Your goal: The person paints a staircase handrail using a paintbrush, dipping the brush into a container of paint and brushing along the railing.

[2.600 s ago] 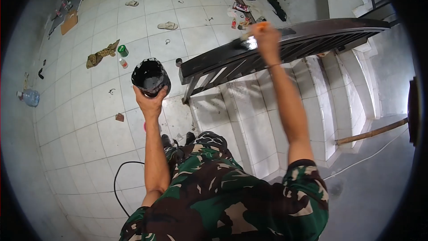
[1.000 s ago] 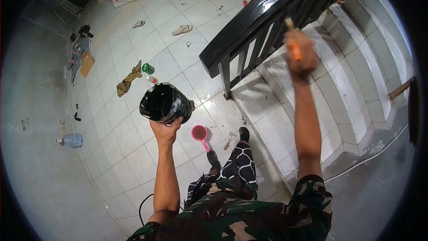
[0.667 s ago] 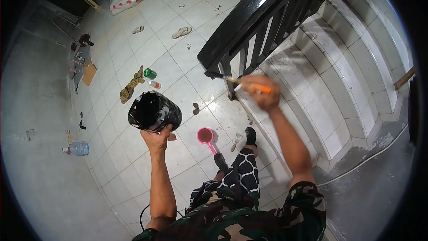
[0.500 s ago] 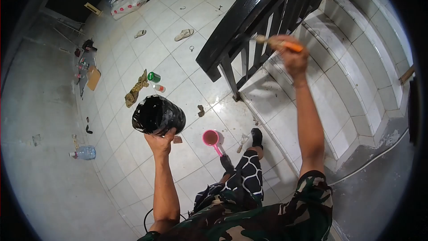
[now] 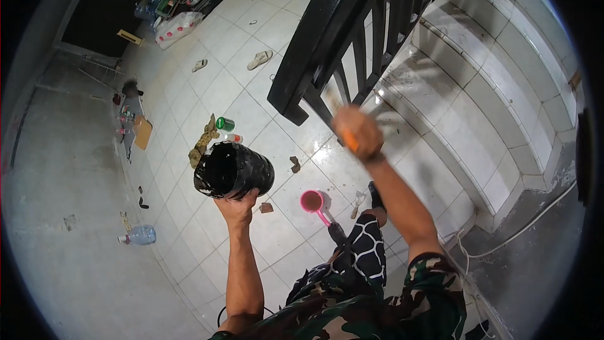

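My left hand (image 5: 236, 206) grips a black paint-smeared container (image 5: 255, 173) from below, tilted so its open mouth faces up and to the left. The inside is dark and its contents cannot be made out. Closed around the orange handle of a paintbrush (image 5: 351, 141), my right hand (image 5: 360, 131) is blurred by motion. The bristle end points up toward the lower part of a black stair railing (image 5: 301, 75); whether it touches the railing is unclear. Glossy highlights show on the railing's top rail.
White tiled steps (image 5: 453, 94) rise on the right. On the tiled floor are a pink dipper (image 5: 313, 201) holding brownish liquid, a green can (image 5: 224, 124), a crumpled cloth (image 5: 202, 145) and slippers (image 5: 260, 60). A plastic bottle (image 5: 139, 235) lies by the left wall.
My right hand has moved down and left with the paintbrush, from beside the railing's upper part to near its lower end. The view has shifted slightly; my left hand still holds the container.
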`<state>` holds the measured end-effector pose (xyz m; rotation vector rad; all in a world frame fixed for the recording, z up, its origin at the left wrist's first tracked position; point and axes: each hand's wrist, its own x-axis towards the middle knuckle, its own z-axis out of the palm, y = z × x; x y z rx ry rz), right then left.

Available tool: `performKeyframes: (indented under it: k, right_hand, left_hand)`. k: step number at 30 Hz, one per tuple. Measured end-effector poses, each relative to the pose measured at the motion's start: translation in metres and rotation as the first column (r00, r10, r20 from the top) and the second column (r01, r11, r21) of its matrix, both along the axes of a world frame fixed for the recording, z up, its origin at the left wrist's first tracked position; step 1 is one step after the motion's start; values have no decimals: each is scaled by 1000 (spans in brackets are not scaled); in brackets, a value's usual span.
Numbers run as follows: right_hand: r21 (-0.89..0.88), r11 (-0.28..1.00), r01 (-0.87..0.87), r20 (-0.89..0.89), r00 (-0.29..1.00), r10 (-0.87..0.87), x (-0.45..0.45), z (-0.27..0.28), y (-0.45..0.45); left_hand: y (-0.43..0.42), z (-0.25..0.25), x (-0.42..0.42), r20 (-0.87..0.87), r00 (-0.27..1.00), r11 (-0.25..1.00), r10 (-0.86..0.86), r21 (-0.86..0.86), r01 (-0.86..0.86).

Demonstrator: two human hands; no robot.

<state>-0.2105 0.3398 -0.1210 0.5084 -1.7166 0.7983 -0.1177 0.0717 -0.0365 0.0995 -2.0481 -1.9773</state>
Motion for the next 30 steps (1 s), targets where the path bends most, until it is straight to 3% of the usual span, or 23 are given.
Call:
performKeyframes:
  k: [2,3,5,7,8,10,12,15,16,18,20,21,22,24,25,28,29,30]
  right_hand:
    - [-41,935,-352,221,909,352,39,1,-9]
    - [-37,937,-348,216,912,348,36,3,-5]
    - [-323,788,-525,275,744,609,30,7,12]
    - [-123,932,-340,373,855,361,0,36,45]
    - [-221,900,-375,265,865,426,-27,31,65]
    - [-404,900,-163,364,874,322,-52,73,89]
    - [-432,891,-137,198,950,242,-62,107,105]
    - [-475,880,-27,-74,997,-10,-69,110,117]
    - [-475,880,-29,-79,997,-10,-68,106,115]
    - [-422,890,175,-132,959,-251,-66,93,105]
    - [-311,937,160,4,986,-167,-55,77,85]
    - [-230,963,140,-9,989,-146,-50,68,70]
    - [-128,989,75,-28,996,-79,-39,60,60]
    - [-151,987,-63,70,995,74,-16,37,41]
    - [-73,976,-206,70,975,211,-5,36,37]
    - [-93,954,-286,23,957,290,7,56,43]
    - [-77,961,-264,-68,963,259,-3,63,55]
    - [-159,983,-89,-64,995,79,-6,84,58]
  left_hand:
    - [-2,1,-1,0,1000,1000,-9,-4,9]
    - [-1,5,-2,-13,1000,1000,-6,-21,5]
    - [-2,6,1,-12,1000,999,4,-36,-4]
    - [-4,5,-1,-1,1000,996,-17,-89,16]
    - [-4,2,-2,3,1000,996,-12,-85,12]
    - [-4,-5,-8,18,999,987,-41,-153,43]
    - [7,-10,-16,10,999,988,-53,-143,54]
    - [20,-23,-23,4,997,992,-83,-99,83]
    - [23,-26,-24,-1,997,992,-83,-100,82]
    - [26,-30,-25,21,995,987,-94,-131,96]
    - [29,-34,-25,36,992,988,-118,-92,121]
    - [29,-34,-25,44,992,989,-122,-82,125]
    - [29,-35,-26,49,991,989,-126,-71,129]
    - [27,-38,-26,34,989,987,-142,-71,144]
    - [25,-38,-26,25,988,986,-150,-67,151]
    - [24,-35,-27,-21,983,983,-181,-25,181]
    - [22,-36,-26,-21,984,984,-175,-18,175]
    - [19,-37,-27,-6,986,985,-164,-54,164]
